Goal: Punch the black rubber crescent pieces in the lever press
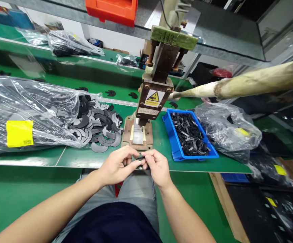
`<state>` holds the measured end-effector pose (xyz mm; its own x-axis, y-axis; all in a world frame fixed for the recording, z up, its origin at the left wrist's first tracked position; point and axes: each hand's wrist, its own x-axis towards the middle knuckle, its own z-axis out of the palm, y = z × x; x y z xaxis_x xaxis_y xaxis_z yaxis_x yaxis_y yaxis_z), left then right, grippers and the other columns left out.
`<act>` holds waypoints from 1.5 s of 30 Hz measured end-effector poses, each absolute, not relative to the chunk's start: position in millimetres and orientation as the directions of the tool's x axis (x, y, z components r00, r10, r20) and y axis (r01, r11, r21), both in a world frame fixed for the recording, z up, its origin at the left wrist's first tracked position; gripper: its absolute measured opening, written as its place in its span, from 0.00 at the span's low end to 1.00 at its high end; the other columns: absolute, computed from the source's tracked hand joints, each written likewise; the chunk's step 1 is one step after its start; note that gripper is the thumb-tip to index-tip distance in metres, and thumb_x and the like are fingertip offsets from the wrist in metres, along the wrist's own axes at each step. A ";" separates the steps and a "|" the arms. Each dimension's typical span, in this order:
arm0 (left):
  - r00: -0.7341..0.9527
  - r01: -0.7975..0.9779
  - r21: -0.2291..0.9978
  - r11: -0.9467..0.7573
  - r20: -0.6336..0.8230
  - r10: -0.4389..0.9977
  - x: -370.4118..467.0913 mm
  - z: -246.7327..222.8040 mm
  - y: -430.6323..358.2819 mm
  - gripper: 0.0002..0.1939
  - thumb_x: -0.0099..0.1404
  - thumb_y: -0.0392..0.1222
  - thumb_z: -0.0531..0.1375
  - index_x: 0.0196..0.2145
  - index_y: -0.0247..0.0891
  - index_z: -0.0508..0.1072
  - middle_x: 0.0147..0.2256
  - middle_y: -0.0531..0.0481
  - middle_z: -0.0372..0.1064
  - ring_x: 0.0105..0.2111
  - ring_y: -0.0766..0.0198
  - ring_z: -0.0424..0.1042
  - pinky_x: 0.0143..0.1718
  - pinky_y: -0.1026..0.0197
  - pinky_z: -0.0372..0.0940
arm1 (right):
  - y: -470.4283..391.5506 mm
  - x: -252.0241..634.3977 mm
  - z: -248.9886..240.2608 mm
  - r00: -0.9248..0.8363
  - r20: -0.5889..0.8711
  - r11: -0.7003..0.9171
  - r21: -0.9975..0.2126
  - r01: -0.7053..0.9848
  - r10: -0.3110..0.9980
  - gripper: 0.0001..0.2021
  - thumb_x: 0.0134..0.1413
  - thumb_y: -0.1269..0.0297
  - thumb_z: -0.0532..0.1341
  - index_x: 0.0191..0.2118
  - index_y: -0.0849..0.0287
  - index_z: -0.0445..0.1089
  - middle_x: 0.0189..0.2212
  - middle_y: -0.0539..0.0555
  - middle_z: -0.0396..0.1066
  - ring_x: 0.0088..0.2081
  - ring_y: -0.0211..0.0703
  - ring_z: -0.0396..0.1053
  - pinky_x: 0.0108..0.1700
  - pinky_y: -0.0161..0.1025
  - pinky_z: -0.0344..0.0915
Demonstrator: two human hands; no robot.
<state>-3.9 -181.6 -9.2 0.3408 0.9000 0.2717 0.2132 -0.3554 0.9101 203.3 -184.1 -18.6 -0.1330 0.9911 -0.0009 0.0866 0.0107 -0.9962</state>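
My left hand (119, 165) and my right hand (157, 166) meet at the front edge of the green bench, fingers pinched around a small black plastic part (141, 157). Much of that part is hidden by my fingertips, so its full shape cannot be made out. Just beyond my hands stands a hand press (152, 98), its ram over a metal base (138, 136). Curved black and grey flat pieces (99, 123) lie in a heap to the left, spilling from a clear plastic bag (30, 104). On the right, a blue tray (173, 145) holds many thin black pieces (189, 133).
The press's long wrapped lever (250, 79) reaches out to the right above the tray. Another clear bag (229, 126) sits beyond the tray. Loose black pieces (110, 93) lie on the green strip behind. Overhead is a shelf with an orange bin (112, 10).
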 end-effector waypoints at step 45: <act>0.482 0.721 0.418 -0.552 0.269 0.834 -59.5 -8.6 -33.6 0.16 0.74 0.40 0.56 0.53 0.40 0.79 0.53 0.45 0.79 0.54 0.54 0.75 0.60 0.52 0.67 | -147.4 235.5 58.5 0.016 0.947 0.894 -0.309 0.324 0.322 0.09 0.55 0.67 0.66 0.25 0.55 0.68 0.24 0.46 0.71 0.34 0.44 0.74 0.56 0.65 0.72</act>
<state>-59.5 -33.6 -8.6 0.4824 0.8337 0.2687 0.7215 -0.5522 0.4178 235.5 -147.4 58.5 0.0156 0.3217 0.9467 0.3236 0.8943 -0.3092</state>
